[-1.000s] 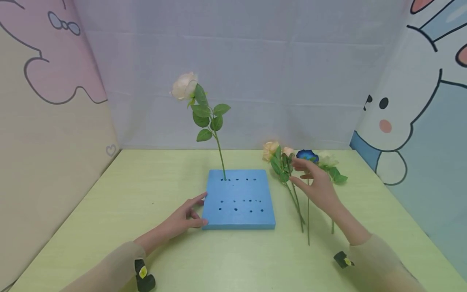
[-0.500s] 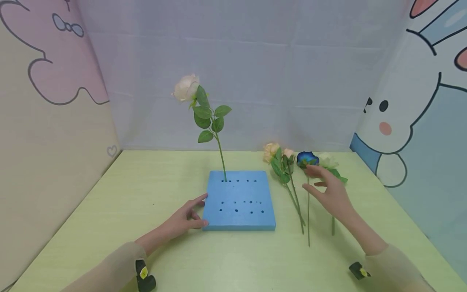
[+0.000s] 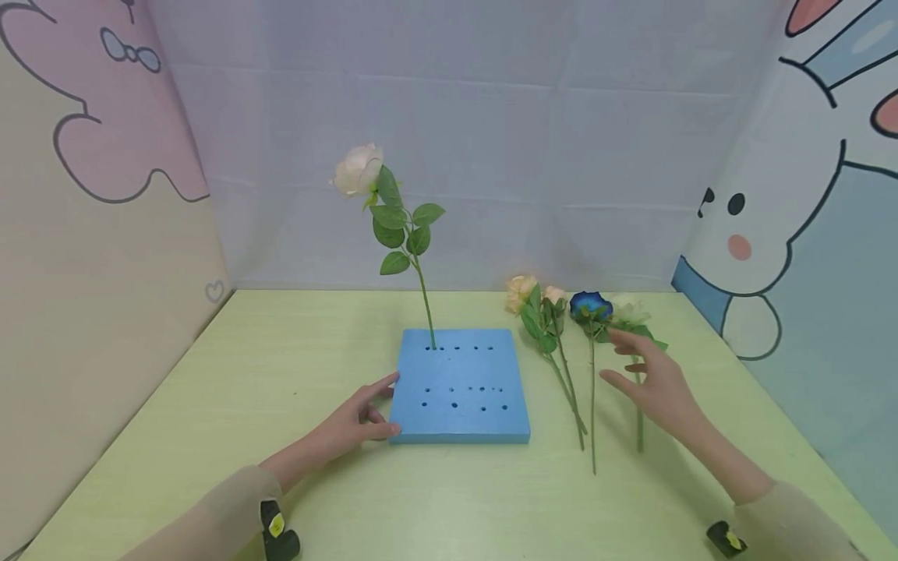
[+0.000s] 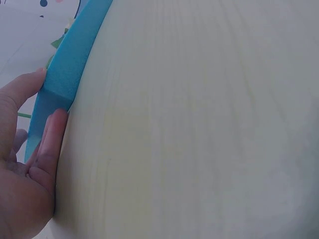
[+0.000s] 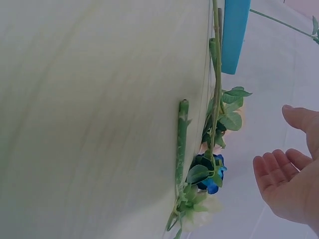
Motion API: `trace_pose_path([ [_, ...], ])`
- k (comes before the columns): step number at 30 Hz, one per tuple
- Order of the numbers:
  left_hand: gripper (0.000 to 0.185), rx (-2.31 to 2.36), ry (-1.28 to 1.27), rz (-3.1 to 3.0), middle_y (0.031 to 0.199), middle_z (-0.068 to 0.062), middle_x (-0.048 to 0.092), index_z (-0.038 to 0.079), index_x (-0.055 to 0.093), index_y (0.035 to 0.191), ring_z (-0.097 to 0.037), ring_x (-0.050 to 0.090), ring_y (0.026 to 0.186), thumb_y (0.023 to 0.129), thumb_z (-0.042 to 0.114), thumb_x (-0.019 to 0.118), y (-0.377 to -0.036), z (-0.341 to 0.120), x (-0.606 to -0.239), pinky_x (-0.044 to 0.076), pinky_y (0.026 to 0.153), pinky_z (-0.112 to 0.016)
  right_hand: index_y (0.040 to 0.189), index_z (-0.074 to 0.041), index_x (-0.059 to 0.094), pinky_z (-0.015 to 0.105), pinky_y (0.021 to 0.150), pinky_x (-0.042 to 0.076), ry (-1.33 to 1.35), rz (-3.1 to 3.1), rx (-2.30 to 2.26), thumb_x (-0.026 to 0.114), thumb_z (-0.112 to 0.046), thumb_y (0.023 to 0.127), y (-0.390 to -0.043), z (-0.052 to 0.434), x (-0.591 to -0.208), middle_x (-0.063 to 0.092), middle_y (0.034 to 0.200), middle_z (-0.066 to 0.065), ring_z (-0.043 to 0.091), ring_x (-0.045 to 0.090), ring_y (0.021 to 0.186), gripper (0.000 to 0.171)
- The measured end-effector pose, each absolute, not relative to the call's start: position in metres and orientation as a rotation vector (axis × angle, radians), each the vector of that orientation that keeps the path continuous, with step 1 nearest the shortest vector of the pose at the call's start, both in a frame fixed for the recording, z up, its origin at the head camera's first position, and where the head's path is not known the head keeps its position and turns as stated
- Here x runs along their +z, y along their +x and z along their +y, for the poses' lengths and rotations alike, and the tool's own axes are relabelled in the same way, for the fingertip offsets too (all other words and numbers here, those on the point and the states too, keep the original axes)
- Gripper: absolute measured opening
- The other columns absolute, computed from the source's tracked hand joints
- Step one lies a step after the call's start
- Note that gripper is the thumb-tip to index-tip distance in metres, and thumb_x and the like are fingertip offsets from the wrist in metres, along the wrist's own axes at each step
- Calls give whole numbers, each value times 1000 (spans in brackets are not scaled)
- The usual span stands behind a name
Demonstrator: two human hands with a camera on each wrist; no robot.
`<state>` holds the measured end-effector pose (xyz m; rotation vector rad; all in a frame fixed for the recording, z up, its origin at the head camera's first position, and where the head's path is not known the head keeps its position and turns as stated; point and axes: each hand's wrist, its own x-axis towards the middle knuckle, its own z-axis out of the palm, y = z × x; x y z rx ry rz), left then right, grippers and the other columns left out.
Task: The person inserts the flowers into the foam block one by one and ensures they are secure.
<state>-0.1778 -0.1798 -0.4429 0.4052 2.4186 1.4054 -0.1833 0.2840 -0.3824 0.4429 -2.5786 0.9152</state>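
Note:
My left hand (image 3: 351,419) touches the left side of a blue block with holes (image 3: 452,422); in the left wrist view its fingers (image 4: 54,130) rest against the block's edge. A white rose (image 3: 358,170) with green leaves stands slightly tilted in a back-left hole. Over the flowers on the right, my right hand (image 3: 655,387) hovers with its thumb and fingers apart, holding nothing. Closest to it lie a blue rose (image 3: 591,304) and a whitish flower (image 3: 629,309), which the hand partly hides. In the right wrist view, the blue rose (image 5: 212,181) is apart from the fingers.
Left of the blue rose lie a peach-yellow rose (image 3: 521,293) and a pale pink rose (image 3: 554,294), their stems crossing near the lower ends. Everything is on a light yellow-green table (image 3: 302,343). A pale cloth wall (image 3: 477,156) rises behind it, with cartoon-printed side walls.
My right hand has moved right and slightly toward me, from the pink rose past the blue rose. The left hand, block and standing rose stay in place.

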Motion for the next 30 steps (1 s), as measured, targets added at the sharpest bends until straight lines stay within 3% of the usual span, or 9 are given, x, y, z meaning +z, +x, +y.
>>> trace_pose_path([
  [4,86,1417,408,2411,152,-18,38,24,25,158,-16,60,89,88,28,75,-177,-179,-442,46,73,-21,140,-2,49,15,82,52,437,-2596,926,76,-14,86,-186,294,-388,60,131,21,-8,51,110,61],
  [6,86,1423,414,2409,152,-19,38,23,24,158,-15,60,88,89,27,74,-176,-179,-441,46,72,-21,140,-2,49,16,82,53,430,-2608,930,76,-15,87,-188,299,-391,60,132,22,-10,50,109,61],
  [9,85,1432,420,2408,152,-20,37,22,24,158,-15,59,88,89,25,74,-176,-179,-439,45,71,-21,140,-1,49,21,83,54,405,-2641,927,75,-17,88,-190,306,-393,60,132,23,11,57,113,61],
  [12,85,1433,425,2410,152,-20,38,22,24,158,-15,59,87,89,25,74,-175,-179,-438,45,71,-21,142,1,46,29,85,55,378,-2676,920,74,-17,89,-191,312,-395,58,134,25,35,55,115,63],
  [21,86,1412,400,2420,153,-19,38,24,25,158,-13,60,87,88,27,74,-176,-179,-441,46,73,-21,148,3,35,56,91,49,370,-2769,967,73,-23,90,-193,325,-399,48,141,30,47,51,121,73],
  [30,86,1413,404,2411,153,-18,37,25,24,158,-15,60,89,88,27,75,-177,-179,-442,46,73,-22,148,7,31,63,93,46,405,-2824,1022,70,-17,92,-194,336,-402,43,142,35,54,48,122,72],
])
